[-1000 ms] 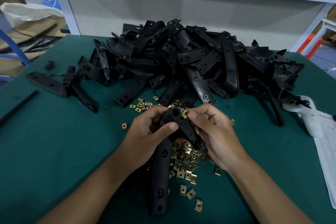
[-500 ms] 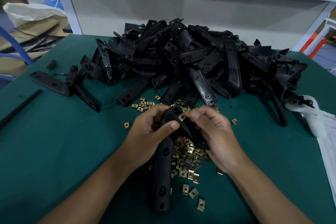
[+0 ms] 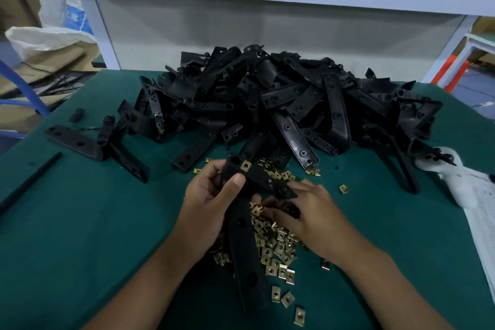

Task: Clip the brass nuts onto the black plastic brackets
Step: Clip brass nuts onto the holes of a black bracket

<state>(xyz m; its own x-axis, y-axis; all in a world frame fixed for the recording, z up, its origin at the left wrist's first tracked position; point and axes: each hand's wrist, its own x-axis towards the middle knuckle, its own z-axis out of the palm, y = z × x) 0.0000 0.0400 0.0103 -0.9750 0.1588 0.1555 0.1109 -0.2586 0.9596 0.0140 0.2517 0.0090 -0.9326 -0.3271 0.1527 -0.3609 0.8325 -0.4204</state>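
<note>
Nearest the camera, loose brass nuts (image 3: pixel 278 257) lie scattered on the green table (image 3: pixel 80 236), many of them under and beside the bracket in hand (image 3: pixel 243 238). The left hand (image 3: pixel 211 198) grips this black bracket at its bend, thumb pressed on the upper face, fingers wrapped behind. One nut on the bracket (image 3: pixel 245 165) sits at the upper end, apparently clipped in place. The right hand (image 3: pixel 308 211) is lowered onto the loose nuts with fingers curled; it appears to be picking one, but whether a nut is pinched cannot be told, as the bracket arm hides the fingertips.

Judged progress: one nut fitted on this bracket, further holes along its arms unfilled. Beyond the hands, a large pile of brackets (image 3: pixel 281 104) awaits; no nuts are discernible on them, so most of the job seems to be outstanding. A single bracket (image 3: pixel 96 146) lies apart at the left.

Writing: a printed sheet (image 3: pixel 482 211) at the right edge and a white sack (image 3: pixel 72 11) far left carry print, neither legible.
</note>
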